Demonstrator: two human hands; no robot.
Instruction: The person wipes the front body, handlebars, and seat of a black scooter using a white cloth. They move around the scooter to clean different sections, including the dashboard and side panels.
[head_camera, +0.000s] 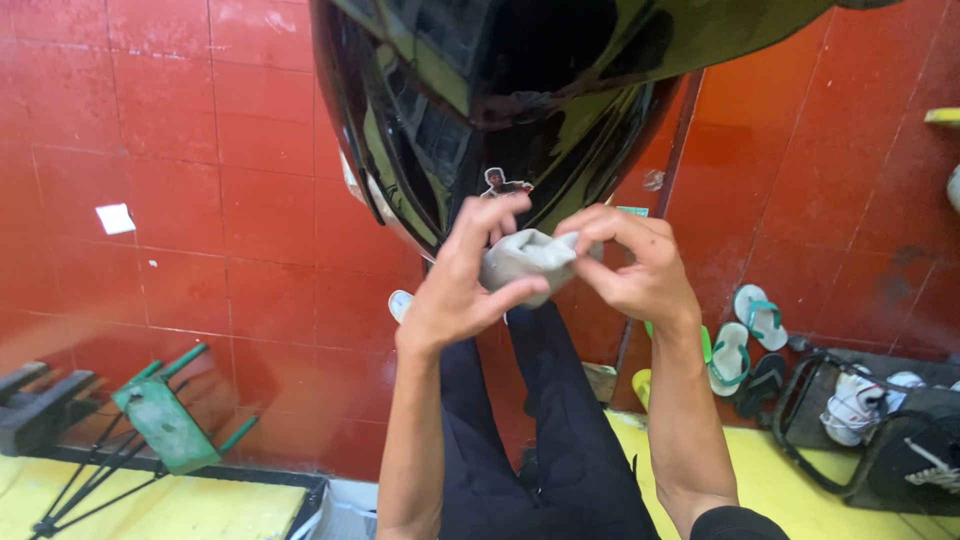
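Both hands grip a bunched grey cloth (525, 262): left hand (462, 285) and right hand (632, 265) closed on it. Cloth not yet against the black panel (480, 110); wiping remains.

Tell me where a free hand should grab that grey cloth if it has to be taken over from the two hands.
Probably the bunched top of the grey cloth, coming from above on the glossy black shell side. The left hand wraps its lower near side with thumb underneath, and the right hand pinches its right edge, so only the puckered upper folds between the fingertips are exposed and loose enough to pinch.
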